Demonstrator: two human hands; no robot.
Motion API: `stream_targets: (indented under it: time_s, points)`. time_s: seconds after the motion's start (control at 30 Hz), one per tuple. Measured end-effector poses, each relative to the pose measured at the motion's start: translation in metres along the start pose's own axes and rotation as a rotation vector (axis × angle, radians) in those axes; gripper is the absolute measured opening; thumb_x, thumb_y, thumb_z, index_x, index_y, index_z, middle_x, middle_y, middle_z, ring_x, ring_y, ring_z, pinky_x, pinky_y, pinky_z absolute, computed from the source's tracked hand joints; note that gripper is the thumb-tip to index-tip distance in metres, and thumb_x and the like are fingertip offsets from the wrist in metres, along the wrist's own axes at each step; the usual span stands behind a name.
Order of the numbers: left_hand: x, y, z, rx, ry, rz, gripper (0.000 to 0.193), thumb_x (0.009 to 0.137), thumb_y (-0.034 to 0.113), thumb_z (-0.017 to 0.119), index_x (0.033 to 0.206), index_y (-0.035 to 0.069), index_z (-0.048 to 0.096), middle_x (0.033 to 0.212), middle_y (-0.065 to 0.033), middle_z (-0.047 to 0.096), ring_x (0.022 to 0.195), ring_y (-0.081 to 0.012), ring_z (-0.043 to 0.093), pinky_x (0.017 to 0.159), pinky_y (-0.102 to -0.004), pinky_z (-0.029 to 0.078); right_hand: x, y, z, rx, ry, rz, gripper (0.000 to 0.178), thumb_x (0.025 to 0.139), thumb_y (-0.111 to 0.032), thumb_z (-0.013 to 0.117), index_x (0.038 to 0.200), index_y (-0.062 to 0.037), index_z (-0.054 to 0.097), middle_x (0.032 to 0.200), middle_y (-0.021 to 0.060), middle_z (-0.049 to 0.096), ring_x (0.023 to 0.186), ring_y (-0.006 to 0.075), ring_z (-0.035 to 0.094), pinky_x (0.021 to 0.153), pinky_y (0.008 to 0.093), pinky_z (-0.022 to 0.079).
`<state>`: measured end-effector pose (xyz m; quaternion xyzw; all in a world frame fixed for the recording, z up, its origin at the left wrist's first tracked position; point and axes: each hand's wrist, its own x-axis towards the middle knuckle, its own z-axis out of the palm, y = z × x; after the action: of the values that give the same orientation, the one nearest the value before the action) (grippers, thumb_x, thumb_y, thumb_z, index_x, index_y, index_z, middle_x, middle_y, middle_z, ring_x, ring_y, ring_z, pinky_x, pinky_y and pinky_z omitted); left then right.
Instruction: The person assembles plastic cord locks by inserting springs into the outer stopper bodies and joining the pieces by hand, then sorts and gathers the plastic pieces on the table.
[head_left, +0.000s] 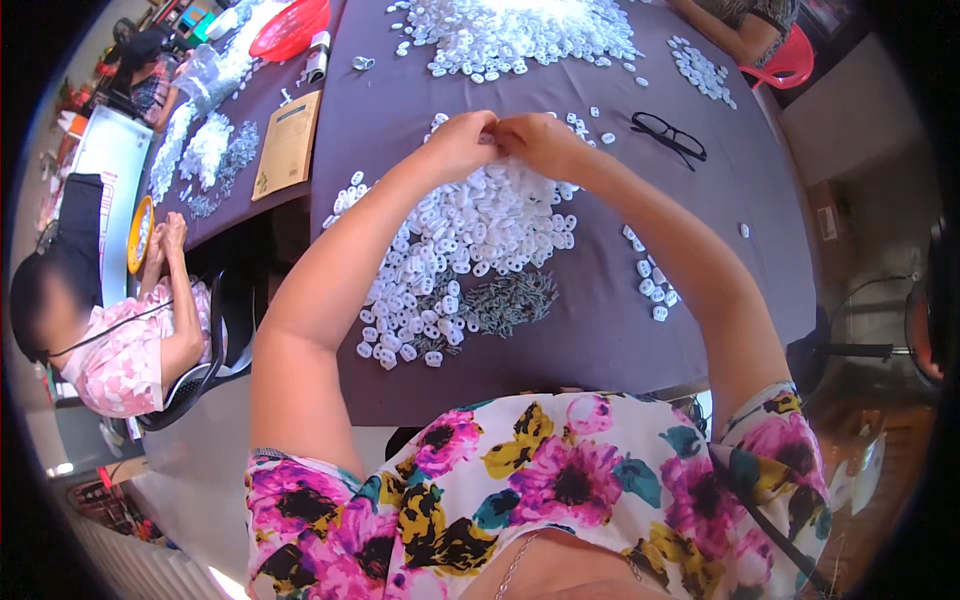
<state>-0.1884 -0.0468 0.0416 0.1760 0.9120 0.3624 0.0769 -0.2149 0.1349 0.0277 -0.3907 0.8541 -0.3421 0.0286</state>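
Observation:
My left hand (463, 146) and my right hand (548, 146) meet at the fingertips over the table, both closed in a pinch. What they pinch is too small and too covered by the fingers to make out. Below and nearer me spreads a heap of small white oval plastic pieces with two holes each (480, 225). A pile of small grey screw-like parts (512, 302) lies at the near edge of that heap. Some loose white pieces (655, 285) are scattered under my right forearm.
Beyond my hands is a large white heap (520, 40). Black eyeglasses (670, 135) rest to the right. On the left stand a brown notebook (288, 145) and a red basin (290, 30). A seated person (125, 350) works by a yellow bowl (140, 235); another person's arm (725, 35) shows at far right.

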Motion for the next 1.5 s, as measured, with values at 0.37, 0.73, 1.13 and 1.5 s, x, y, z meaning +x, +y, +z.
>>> stream_targets:
  time_s: [0.37,0.73,1.13,1.5]
  points:
    - [-0.027,-0.054,-0.046,0.232,0.451,-0.138,0.047,0.077,0.031,0.074,0.107,-0.001,0.060,0.101,-0.0194,0.062,0.094,-0.0303,0.062,0.082,-0.0386,0.050,-0.061,0.012,-0.063,-0.249,0.138,0.196,0.033,0.087,-0.027,0.061,0.106,0.0001,0.059,0.108,0.0226,0.060,0.104,0.0401,0.055,0.089,0.0458,0.045]
    - [0.036,-0.026,0.009,0.314,0.230,-0.121,0.045,0.077,0.042,0.070,0.100,0.005,0.061,0.106,-0.0179,0.062,0.100,-0.0351,0.060,0.085,-0.0425,0.048,-0.004,0.039,-0.026,-0.362,0.124,0.421,0.028,0.086,-0.030,0.056,0.096,-0.0043,0.061,0.096,0.0187,0.065,0.091,0.0396,0.062,0.075,0.0491,0.049]
    - [0.008,0.006,0.012,0.065,-0.044,-0.018,0.030,0.079,0.019,0.062,0.103,0.001,0.062,0.107,-0.0177,0.064,0.102,-0.0321,0.061,0.088,-0.0396,0.047,-0.022,0.000,-0.019,0.029,0.000,0.117,0.019,0.085,-0.018,0.059,0.097,-0.0038,0.061,0.088,0.0161,0.064,0.084,0.0353,0.061,0.074,0.0428,0.047]
    - [-0.106,0.041,0.006,0.232,0.370,0.242,0.025,0.079,0.014,0.070,0.101,0.004,0.064,0.114,-0.0106,0.062,0.108,-0.0290,0.058,0.092,-0.0368,0.046,-0.091,-0.050,-0.023,-0.133,0.117,-0.128,0.020,0.085,-0.009,0.059,0.104,-0.0040,0.058,0.110,0.0122,0.060,0.098,0.0340,0.058,0.082,0.0406,0.048]
